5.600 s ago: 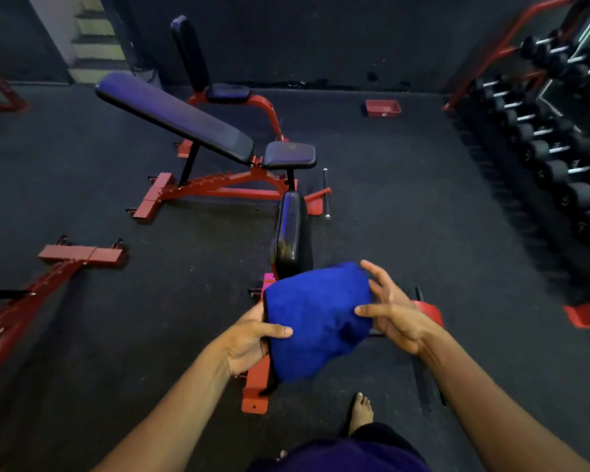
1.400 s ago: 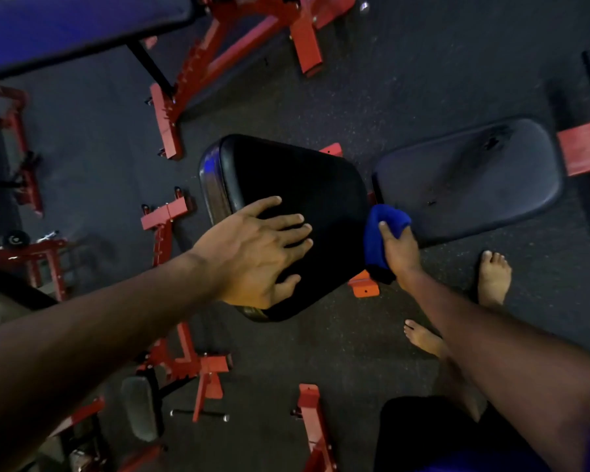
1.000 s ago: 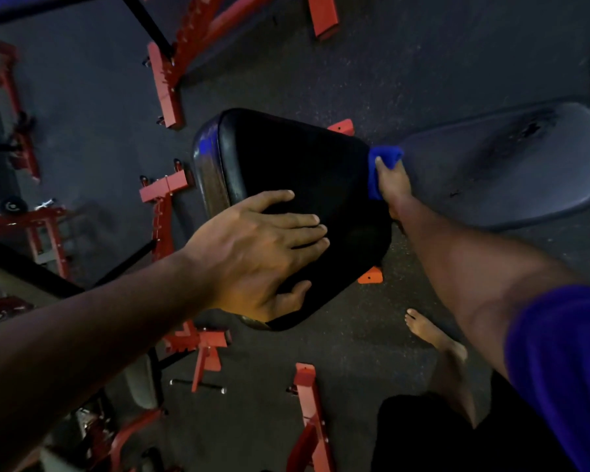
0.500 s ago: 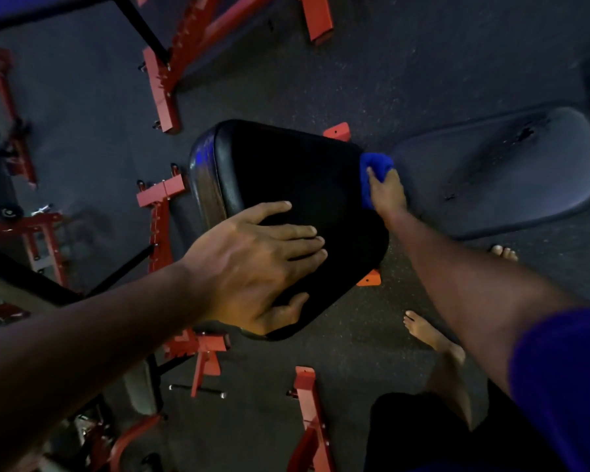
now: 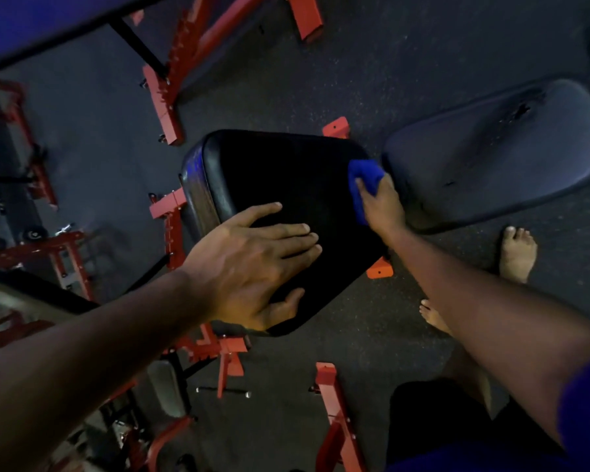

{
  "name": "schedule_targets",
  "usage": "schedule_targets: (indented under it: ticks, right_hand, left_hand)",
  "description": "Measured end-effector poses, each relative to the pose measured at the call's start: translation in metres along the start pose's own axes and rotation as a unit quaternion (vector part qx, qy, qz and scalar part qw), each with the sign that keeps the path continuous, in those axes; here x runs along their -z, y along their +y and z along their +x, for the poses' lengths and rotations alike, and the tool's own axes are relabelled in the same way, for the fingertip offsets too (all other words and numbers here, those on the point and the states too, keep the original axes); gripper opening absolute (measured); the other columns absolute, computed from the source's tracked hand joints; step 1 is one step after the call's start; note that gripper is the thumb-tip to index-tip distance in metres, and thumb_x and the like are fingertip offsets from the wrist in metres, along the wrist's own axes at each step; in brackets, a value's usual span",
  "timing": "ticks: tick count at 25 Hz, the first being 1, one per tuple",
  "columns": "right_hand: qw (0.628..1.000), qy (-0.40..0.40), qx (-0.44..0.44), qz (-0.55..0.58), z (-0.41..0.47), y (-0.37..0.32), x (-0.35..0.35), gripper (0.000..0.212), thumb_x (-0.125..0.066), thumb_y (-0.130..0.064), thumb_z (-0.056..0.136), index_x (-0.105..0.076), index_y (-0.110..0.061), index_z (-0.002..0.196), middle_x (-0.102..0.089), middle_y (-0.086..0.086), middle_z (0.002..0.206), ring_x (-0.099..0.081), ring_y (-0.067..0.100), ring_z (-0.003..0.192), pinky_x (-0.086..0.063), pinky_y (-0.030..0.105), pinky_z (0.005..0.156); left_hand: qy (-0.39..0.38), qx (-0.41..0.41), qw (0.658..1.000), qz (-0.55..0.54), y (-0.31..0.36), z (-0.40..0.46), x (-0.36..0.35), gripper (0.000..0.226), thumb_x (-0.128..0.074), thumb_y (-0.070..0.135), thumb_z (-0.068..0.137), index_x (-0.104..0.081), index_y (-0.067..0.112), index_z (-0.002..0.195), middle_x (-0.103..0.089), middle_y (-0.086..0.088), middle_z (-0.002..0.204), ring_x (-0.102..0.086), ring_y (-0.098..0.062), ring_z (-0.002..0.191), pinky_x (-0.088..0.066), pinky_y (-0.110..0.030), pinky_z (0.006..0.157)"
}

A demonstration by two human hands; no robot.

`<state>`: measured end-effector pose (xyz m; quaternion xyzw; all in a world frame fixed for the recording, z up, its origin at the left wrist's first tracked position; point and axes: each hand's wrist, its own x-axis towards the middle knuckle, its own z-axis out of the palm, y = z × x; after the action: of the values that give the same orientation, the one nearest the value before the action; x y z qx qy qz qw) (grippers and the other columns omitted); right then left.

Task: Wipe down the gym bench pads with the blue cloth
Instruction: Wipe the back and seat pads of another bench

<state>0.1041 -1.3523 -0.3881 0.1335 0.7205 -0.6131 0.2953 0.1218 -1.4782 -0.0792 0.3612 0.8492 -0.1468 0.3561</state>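
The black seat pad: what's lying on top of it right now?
The left hand rests flat on the black seat pad; the right hand presses the blue cloth on its edge. Whatever lies beneath them is hidden.

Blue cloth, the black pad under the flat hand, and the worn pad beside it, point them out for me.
blue cloth (image 5: 364, 177), head view, bunched top above the fingers.
black pad (image 5: 286, 178), head view, bare top surface.
worn pad (image 5: 498, 155), head view, middle of its top.
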Motion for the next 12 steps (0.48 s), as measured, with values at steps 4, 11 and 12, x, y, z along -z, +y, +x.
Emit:
schedule_targets:
  ticks: [4, 11, 12]
  right_hand:
    - [0.987, -0.051, -0.14, -0.05, 0.056, -0.009, 0.007, 0.047, -0.05, -0.033, 0.102, -0.051, -0.002, 0.137, -0.054, 0.021, 0.138, -0.052, 0.034, 0.128, -0.04, 0.035, 0.102]
    - [0.992, -0.088, 0.075, 0.057, 0.002, -0.045, 0.037, 0.037, -0.061, -0.033, 0.096, -0.06, -0.014, 0.128, -0.064, 0.008, 0.126, -0.058, 0.007, 0.111, -0.04, 0.012, 0.096]
    - [0.995, -0.059, 0.059, 0.052, -0.015, -0.029, 0.046, 0.036, -0.061, -0.03, 0.097, -0.059, -0.011, 0.128, -0.063, 0.009, 0.127, -0.057, 0.009, 0.112, -0.04, 0.014, 0.098]
  left_hand:
    - [0.008, 0.004, 1.0, -0.027, -0.001, 0.0, 0.0, 0.063, -0.038, 0.052, 0.096, -0.058, 0.019, 0.145, -0.056, 0.0, 0.149, -0.046, -0.016, 0.144, -0.029, -0.053, 0.121]
    - [0.001, 0.037, 0.999, -0.009, 0.005, -0.002, 0.002, 0.057, -0.036, 0.05, 0.098, -0.058, 0.026, 0.145, -0.058, 0.001, 0.148, -0.047, -0.016, 0.143, -0.025, -0.052, 0.123]
    - [-0.009, 0.043, 0.999, 0.0, 0.006, -0.002, 0.004, 0.057, -0.034, 0.05, 0.098, -0.058, 0.027, 0.145, -0.057, 0.001, 0.149, -0.046, -0.016, 0.144, -0.024, -0.052, 0.123]
